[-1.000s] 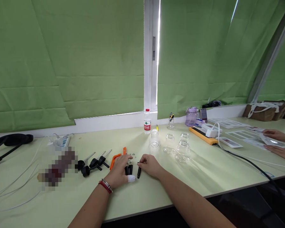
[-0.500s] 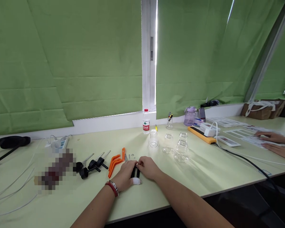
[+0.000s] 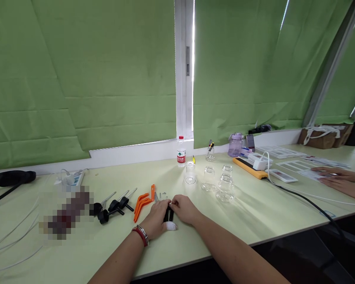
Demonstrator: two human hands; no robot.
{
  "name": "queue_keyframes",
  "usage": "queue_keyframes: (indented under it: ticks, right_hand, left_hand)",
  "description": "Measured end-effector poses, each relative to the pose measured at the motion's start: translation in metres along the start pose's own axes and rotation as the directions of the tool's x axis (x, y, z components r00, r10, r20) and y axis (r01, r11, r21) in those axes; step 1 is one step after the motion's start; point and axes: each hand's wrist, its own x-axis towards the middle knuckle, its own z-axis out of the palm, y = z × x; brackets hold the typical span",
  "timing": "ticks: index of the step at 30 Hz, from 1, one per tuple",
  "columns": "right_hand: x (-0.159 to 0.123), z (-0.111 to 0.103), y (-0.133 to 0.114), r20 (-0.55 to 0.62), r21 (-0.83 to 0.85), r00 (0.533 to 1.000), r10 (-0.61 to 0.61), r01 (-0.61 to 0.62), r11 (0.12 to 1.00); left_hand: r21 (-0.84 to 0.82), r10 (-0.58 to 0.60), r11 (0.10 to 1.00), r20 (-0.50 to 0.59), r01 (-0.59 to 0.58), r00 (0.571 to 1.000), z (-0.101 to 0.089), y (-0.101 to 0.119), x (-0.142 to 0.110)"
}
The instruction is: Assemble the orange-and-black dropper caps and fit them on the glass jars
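At the lower centre of the frame, the left hand (image 3: 157, 217) arches over a pair of black cylindrical pieces (image 3: 166, 215); whether it grips them, I cannot tell. The right hand (image 3: 185, 209), just to the right, pinches the right-hand piece's upper end between thumb and fingertips.

Both pieces lie side by side on the pale table (image 3: 177, 252), slim, dark and straight, their lower ends pointing towards the bottom of the frame. Fingers of both hands hide their upper ends.

Thin metal rods (image 3: 156, 197) show just above the left hand. Orange brackets (image 3: 142, 204) lie near it on the left, with black-ended metal stems (image 3: 108, 209) farther left. Clear glass jars (image 3: 190, 174) stand above and to the right, before a red-capped bottle (image 3: 181, 152) at centre.
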Motion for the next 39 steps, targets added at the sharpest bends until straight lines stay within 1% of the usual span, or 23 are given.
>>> queue_keyframes:
  ticks: [2,3,5,7,8,9,10,12,14,15,17,20,23,25,27,30,32,33,34,35,37,38,39]
  right_hand:
    - [-0.001,-0.004,-0.005,-0.032,-0.021,0.999,-0.023,0.022,1.000]
    - [-0.003,-0.006,-0.009,-0.051,-0.038,0.998,-0.043,0.041,0.998]
    - [-0.008,-0.009,-0.020,-0.073,-0.084,0.992,-0.105,0.099,0.992]
    - [-0.016,-0.008,-0.032,-0.045,-0.143,0.980,-0.192,0.184,0.973]
    - [-0.021,-0.006,-0.038,-0.002,-0.172,0.973,-0.229,0.225,0.959]
    - [-0.027,-0.003,-0.042,0.053,-0.196,0.968,-0.245,0.251,0.948]
    - [-0.031,0.001,-0.046,0.120,-0.216,0.961,-0.248,0.269,0.939]
    - [-0.039,0.007,-0.052,0.264,-0.249,0.931,-0.252,0.318,0.915]
    - [-0.044,0.010,-0.055,0.368,-0.274,0.895,-0.252,0.364,0.890]
    - [-0.046,0.011,-0.055,0.398,-0.284,0.883,-0.249,0.376,0.882]
    - [-0.047,0.009,-0.054,0.422,-0.296,0.875,-0.235,0.379,0.877]
    - [-0.047,0.003,-0.043,0.421,-0.310,0.883,-0.208,0.355,0.882]
    - [-0.041,-0.006,-0.023,0.381,-0.359,0.914,-0.141,0.287,0.888]
    - [-0.030,-0.013,-0.007,0.325,-0.411,0.943,-0.076,0.213,0.886]
    - [-0.015,-0.020,0.007,0.282,-0.447,0.959,-0.024,0.154,0.881]
    - [0.009,-0.027,0.023,0.270,-0.465,0.963,0.000,0.130,0.876]
    - [0.021,-0.030,0.030,0.261,-0.471,0.965,0.009,0.119,0.874]
    - [0.025,-0.031,0.033,0.260,-0.473,0.966,0.012,0.116,0.874]
    - [0.028,-0.031,0.035,0.258,-0.473,0.966,0.013,0.115,0.874]
    - [0.029,-0.031,0.037,0.259,-0.472,0.966,0.012,0.115,0.874]
    - [0.030,-0.031,0.040,0.262,-0.471,0.965,0.011,0.118,0.874]
    - [0.030,-0.031,0.041,0.265,-0.471,0.964,0.013,0.118,0.874]
    - [0.030,-0.031,0.041,0.268,-0.472,0.963,0.014,0.119,0.873]
  left_hand:
    - [0.012,0.021,1.000,-0.040,-0.020,0.999,-0.002,-0.002,-0.001]
    - [0.019,0.033,0.999,-0.083,-0.031,0.996,-0.004,-0.003,-0.001]
    - [0.029,0.030,0.999,-0.222,-0.024,0.975,-0.009,-0.004,-0.002]
    - [0.015,-0.015,1.000,-0.389,0.022,0.921,-0.016,-0.004,-0.004]
    - [0.004,-0.038,0.999,-0.458,0.045,0.888,-0.019,-0.003,-0.004]
    - [-0.004,-0.054,0.998,-0.506,0.061,0.861,-0.021,-0.003,-0.005]
    - [-0.006,-0.063,0.998,-0.536,0.070,0.842,-0.022,-0.002,-0.006]
    - [0.009,-0.053,0.997,-0.554,0.070,0.831,-0.023,-0.001,-0.007]
    - [0.039,-0.033,0.997,-0.536,0.064,0.843,-0.023,0.001,-0.008]
    - [0.052,-0.027,0.997,-0.525,0.064,0.851,-0.023,0.002,-0.008]
    - [0.073,-0.019,0.995,-0.511,0.066,0.859,-0.023,0.003,-0.008]
    - [0.096,-0.002,0.994,-0.509,0.059,0.861,-0.025,0.002,-0.008]
    - [0.108,0.001,0.992,-0.498,0.061,0.867,-0.026,0.000,-0.006]
    - [0.108,-0.010,0.991,-0.491,0.072,0.871,-0.025,-0.001,-0.006]
    - [0.112,-0.014,0.991,-0.485,0.079,0.874,-0.024,-0.001,-0.005]
    - [0.137,-0.001,0.988,-0.480,0.076,0.877,-0.024,0.000,-0.005]
    - [0.155,-0.016,0.982,-0.491,0.105,0.871,-0.025,-0.002,-0.005]
    - [0.154,-0.045,0.977,-0.516,0.145,0.855,-0.027,-0.004,-0.004]
    - [0.141,-0.092,0.969,-0.555,0.203,0.827,-0.029,-0.006,-0.004]
    - [0.115,-0.150,0.956,-0.601,0.271,0.785,-0.031,-0.009,-0.004]
    - [0.037,-0.265,0.918,-0.685,0.396,0.678,-0.034,-0.017,-0.003]
    - [0.003,-0.306,0.901,-0.705,0.434,0.640,-0.036,-0.020,-0.003]
    - [-0.021,-0.335,0.889,-0.713,0.458,0.617,-0.037,-0.023,-0.003]
